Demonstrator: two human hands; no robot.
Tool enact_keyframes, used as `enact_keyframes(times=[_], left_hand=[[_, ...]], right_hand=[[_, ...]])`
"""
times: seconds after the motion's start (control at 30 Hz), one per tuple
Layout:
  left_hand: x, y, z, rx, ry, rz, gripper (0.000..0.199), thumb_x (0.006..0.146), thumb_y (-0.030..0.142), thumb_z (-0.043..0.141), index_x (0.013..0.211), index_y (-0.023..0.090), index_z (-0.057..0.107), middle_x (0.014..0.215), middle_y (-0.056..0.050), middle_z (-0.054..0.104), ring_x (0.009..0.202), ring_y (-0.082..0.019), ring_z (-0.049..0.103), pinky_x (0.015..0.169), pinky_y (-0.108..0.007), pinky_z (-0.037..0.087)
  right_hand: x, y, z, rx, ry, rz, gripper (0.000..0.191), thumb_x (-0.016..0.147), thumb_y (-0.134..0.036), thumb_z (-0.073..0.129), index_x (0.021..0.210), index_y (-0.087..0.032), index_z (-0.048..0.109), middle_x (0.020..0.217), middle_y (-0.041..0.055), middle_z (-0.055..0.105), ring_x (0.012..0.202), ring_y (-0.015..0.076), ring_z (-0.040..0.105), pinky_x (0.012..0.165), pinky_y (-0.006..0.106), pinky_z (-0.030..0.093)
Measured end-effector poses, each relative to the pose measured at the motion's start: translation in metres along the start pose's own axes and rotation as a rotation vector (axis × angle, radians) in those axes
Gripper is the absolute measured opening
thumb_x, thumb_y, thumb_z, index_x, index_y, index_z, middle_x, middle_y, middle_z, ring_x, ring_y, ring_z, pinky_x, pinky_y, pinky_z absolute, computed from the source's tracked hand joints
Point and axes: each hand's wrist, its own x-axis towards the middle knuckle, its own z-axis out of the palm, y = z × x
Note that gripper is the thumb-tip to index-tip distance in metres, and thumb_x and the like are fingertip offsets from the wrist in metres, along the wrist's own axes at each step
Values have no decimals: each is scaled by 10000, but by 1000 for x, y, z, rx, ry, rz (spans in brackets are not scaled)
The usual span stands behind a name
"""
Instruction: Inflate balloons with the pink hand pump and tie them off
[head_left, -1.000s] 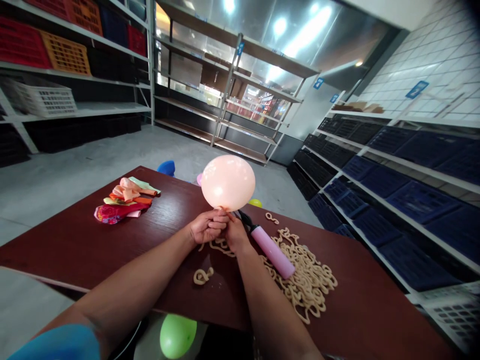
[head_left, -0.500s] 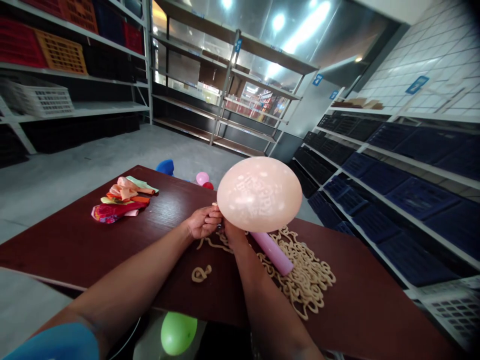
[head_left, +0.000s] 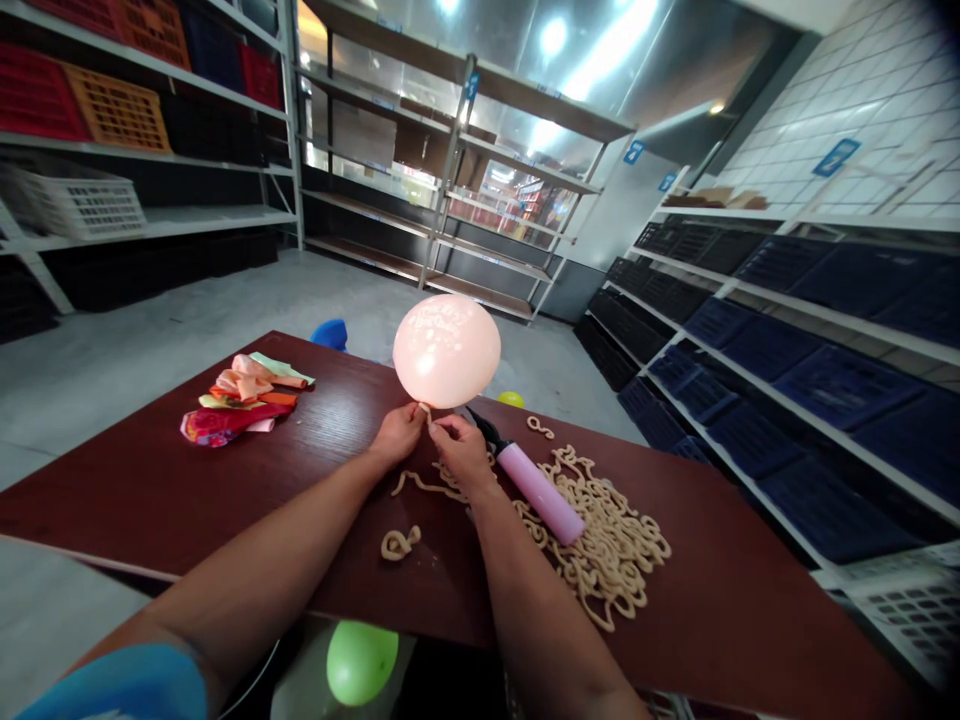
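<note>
An inflated peach balloon (head_left: 447, 350) with pale printing stands above the dark red table (head_left: 337, 390), its neck pointing down. My left hand (head_left: 399, 432) pinches that neck from the left. On its other side, my right hand (head_left: 459, 447) has its fingers closed at the end of the neck. Just right of my right hand lies a pink pump (head_left: 541, 492) with a black end, partly on a tangled heap of beige cord (head_left: 615, 540). Some beige cord runs beneath my hands, and a small coiled piece (head_left: 400, 543) rests nearer the front edge.
Uninflated balloons (head_left: 244, 395) are piled at the table's left. A green balloon (head_left: 361, 662) is below the front edge; a blue object (head_left: 330, 335) and a yellow balloon (head_left: 511, 399) show beyond the far edge. Shelves with crates (head_left: 116, 105) stand left and right.
The peach balloon has moved left and away from me, and its neck has swung to point down. My right hand, partly hidden before, now shows at the neck. The pump's black end is uncovered.
</note>
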Motion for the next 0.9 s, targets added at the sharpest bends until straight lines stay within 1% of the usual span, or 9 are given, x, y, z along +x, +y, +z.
enact_keyframes(times=[0.1, 0.2, 0.3, 0.43, 0.57, 0.67, 0.77, 0.83, 0.9], left_hand=[[0, -1, 1, 84, -9, 91, 336, 851, 369, 352, 820, 169, 620, 790, -54, 651, 739, -173, 575, 668, -268, 407], [0, -1, 2, 115, -43, 97, 352, 862, 355, 339, 852, 161, 633, 844, -73, 665, 778, -182, 588, 717, -278, 412], [-1, 0, 2, 122, -64, 137, 340, 865, 322, 342, 860, 153, 637, 883, -89, 669, 805, -188, 588, 754, -286, 411], [-4, 2, 2, 132, -70, 136, 315, 863, 294, 353, 872, 160, 637, 844, -81, 668, 788, -191, 585, 736, -285, 414], [-7, 5, 4, 143, -81, 144, 289, 852, 289, 370, 849, 163, 630, 815, -74, 661, 757, -182, 584, 701, -268, 408], [-8, 6, 4, 166, -85, 121, 286, 841, 298, 381, 788, 156, 624, 749, -68, 645, 693, -177, 568, 652, -268, 399], [-7, 5, 5, 62, -82, 76, 322, 843, 342, 377, 786, 152, 631, 724, -56, 638, 685, -173, 565, 616, -256, 399], [-6, 4, 5, -9, -71, 37, 351, 844, 377, 377, 786, 150, 638, 704, -49, 636, 678, -172, 566, 600, -250, 403], [-6, 4, 6, -27, -64, 32, 350, 842, 383, 386, 787, 150, 642, 709, -49, 642, 693, -176, 572, 606, -250, 410]], right_hand=[[0, -2, -5, -76, -53, -121, 258, 802, -400, 491, 887, -201, 632, 749, 0, 596, 547, 106, 491, 539, 233, 419], [2, -5, -11, -218, -17, -311, 198, 824, -326, 478, 880, -210, 629, 915, 39, 568, 739, 141, 538, 703, 270, 452], [3, -8, -15, -330, -1, -427, 190, 841, -281, 452, 865, -209, 625, 912, 55, 527, 857, 168, 527, 813, 299, 432], [3, -9, -16, -376, -10, -437, 187, 848, -260, 434, 861, -216, 615, 911, 54, 534, 860, 173, 520, 822, 306, 423], [4, -6, -16, -280, 8, -411, 141, 831, -268, 461, 833, -216, 593, 872, 36, 578, 863, 174, 529, 812, 302, 418], [5, -4, -15, -225, -1, -342, 114, 821, -263, 470, 825, -210, 571, 824, 17, 582, 783, 159, 537, 756, 287, 424], [5, -4, -15, -248, -58, -275, 128, 834, -267, 442, 837, -209, 557, 779, 3, 564, 731, 149, 524, 731, 283, 420], [5, -4, -15, -276, -90, -309, 141, 835, -262, 427, 841, -206, 556, 811, 13, 559, 780, 155, 521, 763, 294, 415], [5, -5, -15, -284, -77, -375, 141, 826, -257, 429, 834, -201, 558, 863, 31, 556, 847, 164, 514, 806, 307, 409]])
